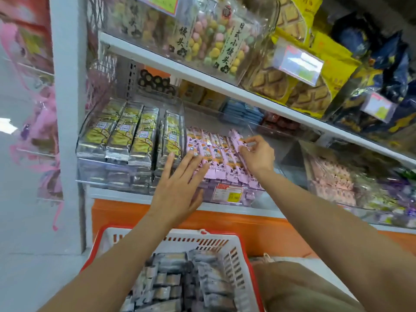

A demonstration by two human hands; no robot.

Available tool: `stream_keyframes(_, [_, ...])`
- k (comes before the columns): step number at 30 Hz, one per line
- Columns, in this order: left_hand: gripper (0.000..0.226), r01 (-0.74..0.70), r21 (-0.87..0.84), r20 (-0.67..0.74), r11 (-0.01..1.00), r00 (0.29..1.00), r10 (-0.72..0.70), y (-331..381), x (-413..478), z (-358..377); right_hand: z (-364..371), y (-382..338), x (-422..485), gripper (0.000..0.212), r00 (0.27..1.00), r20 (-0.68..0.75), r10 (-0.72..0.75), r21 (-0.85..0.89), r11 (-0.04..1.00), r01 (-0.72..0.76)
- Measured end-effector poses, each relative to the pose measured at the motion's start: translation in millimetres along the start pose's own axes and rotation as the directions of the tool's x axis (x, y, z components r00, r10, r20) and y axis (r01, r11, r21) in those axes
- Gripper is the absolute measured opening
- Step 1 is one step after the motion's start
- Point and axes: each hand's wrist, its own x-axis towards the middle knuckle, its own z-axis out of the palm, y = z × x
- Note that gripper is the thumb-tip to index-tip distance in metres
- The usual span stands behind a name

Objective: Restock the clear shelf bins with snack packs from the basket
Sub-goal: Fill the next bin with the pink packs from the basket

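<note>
Basket [238, 251] low; R hand [258, 154] pinches rightmost pink pack [236, 137].

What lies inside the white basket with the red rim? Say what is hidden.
Loosely piled grey snack packs fill the basket. The basket's floor and any lower packs are covered.

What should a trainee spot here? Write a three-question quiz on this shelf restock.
1. True or false: the left hand rests with straight fingers on the pink packs.
2. The right hand pinches a pack coloured: A green, B pink, C blue.
3. Fill in: the basket has a ____ rim.
Key: 1 true; 2 B; 3 red.
</note>
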Motion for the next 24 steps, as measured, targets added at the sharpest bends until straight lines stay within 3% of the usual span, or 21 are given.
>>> stream_keyframes(8, [0.066, -0.022, -0.021, -0.141, 1.000, 0.990, 0.019, -3, 3, 10, 31, -3, 37, 0.031, 1.000, -0.014, -0.006, -0.153, 0.988, 0.004])
stream_keyframes(15, [0.061, -0.016, -0.011, -0.129, 1.000, 0.992, 0.015, -1, 3, 11, 41, 6, 44, 0.026, 1.000, 0.010, 0.001, -0.299, 0.954, 0.002])
stream_keyframes(18, [0.052, -0.001, 0.001, -0.076, 1.000, 0.997, 0.001, 1, 3, 6, 35, 9, 39, 0.022, 0.997, -0.001, -0.076, -0.191, 0.979, 0.075])
stream_keyframes(24, [0.061, 0.007, 0.056, 0.045, 0.998, 0.999, -0.009, 5, -1, -4, 17, -1, 4, 0.010, 0.972, -0.039, -0.230, 0.102, 0.967, 0.233])
